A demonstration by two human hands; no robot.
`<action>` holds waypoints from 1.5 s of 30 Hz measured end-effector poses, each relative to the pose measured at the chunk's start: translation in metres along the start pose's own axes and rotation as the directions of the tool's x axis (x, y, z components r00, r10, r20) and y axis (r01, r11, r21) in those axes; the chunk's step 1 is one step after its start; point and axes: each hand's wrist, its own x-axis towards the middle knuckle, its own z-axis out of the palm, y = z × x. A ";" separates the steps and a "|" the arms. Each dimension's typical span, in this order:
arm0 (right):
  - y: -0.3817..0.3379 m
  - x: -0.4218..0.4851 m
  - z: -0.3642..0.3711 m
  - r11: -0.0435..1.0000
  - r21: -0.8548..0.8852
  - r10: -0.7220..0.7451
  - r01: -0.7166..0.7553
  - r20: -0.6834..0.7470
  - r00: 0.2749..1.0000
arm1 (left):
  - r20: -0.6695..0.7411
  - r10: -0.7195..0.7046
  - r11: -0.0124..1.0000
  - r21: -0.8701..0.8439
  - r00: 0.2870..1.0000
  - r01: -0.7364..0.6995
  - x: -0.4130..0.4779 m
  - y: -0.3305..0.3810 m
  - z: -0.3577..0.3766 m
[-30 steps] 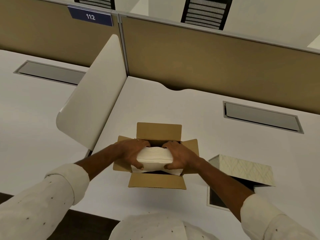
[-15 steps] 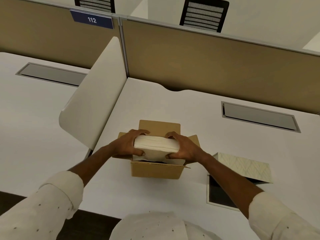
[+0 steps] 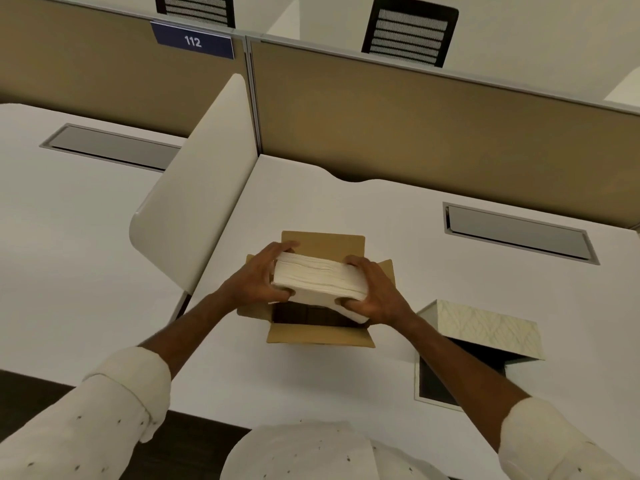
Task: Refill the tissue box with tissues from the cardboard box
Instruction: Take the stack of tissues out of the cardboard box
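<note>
Both hands clamp a thick white stack of folded tissues [image 3: 320, 280] by its ends: the left hand [image 3: 258, 280] at the left end, the right hand [image 3: 375, 294] at the right, fingers curled round the edges. It hangs over the open brown cardboard box [image 3: 320, 336], whose flaps splay outward on the white desk [image 3: 346, 209]. Just right of it sits the cream patterned tissue box [image 3: 485, 329], its lid raised above a dark opening. A tan partition [image 3: 415, 126] backs the desk.

Between my cardboard box [image 3: 320, 336] and the tissue box [image 3: 485, 329] the desk [image 3: 346, 209] lies bare; its opening seems unobstructed, the divider [image 3: 194, 188] blocks leftward.
</note>
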 end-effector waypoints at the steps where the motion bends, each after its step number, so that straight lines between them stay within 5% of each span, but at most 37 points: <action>1: -0.001 0.002 -0.004 0.998 0.052 0.024 -0.024 -0.002 1.000 | 0.001 -0.023 0.998 -0.064 1.000 0.023 0.001 0.003 -0.004; 6: -0.008 0.012 -0.024 0.895 0.380 0.244 -0.234 0.020 0.969 | 0.013 -0.254 0.852 -0.471 0.967 0.230 0.003 0.021 -0.021; 9: -0.018 0.018 -0.032 0.641 0.652 0.429 -0.405 0.133 0.893 | 0.085 -0.451 0.650 -0.651 0.888 0.392 0.005 0.032 -0.017; 12: -0.031 0.019 -0.038 0.334 0.780 0.520 -0.530 0.316 0.793 | 0.162 -0.597 0.535 -0.650 0.786 0.540 0.003 0.036 -0.011; 17: -0.042 0.008 -0.034 0.118 0.804 0.593 -0.583 0.414 0.691 | 0.279 -0.707 0.418 -0.576 0.650 0.702 -0.002 0.038 -0.008; 21: -0.046 -0.004 -0.032 0.105 0.822 0.605 -0.559 0.394 0.692 | 0.393 -0.661 0.346 -0.596 0.639 0.724 -0.006 0.047 -0.013; 28: -0.057 -0.023 -0.037 0.140 0.877 0.624 -0.460 0.282 0.728 | 0.347 -0.512 0.418 -0.698 0.785 0.581 -0.010 0.055 -0.025; 33: -0.062 -0.044 -0.030 0.086 0.816 0.662 -0.572 0.383 0.645 | 0.341 -0.530 0.420 -0.689 0.776 0.590 -0.014 0.062 -0.009; 45: -0.046 -0.158 -0.076 0.088 0.911 0.662 -0.404 0.250 0.707 | 0.369 -0.433 0.484 -0.675 0.822 0.558 0.002 0.126 0.058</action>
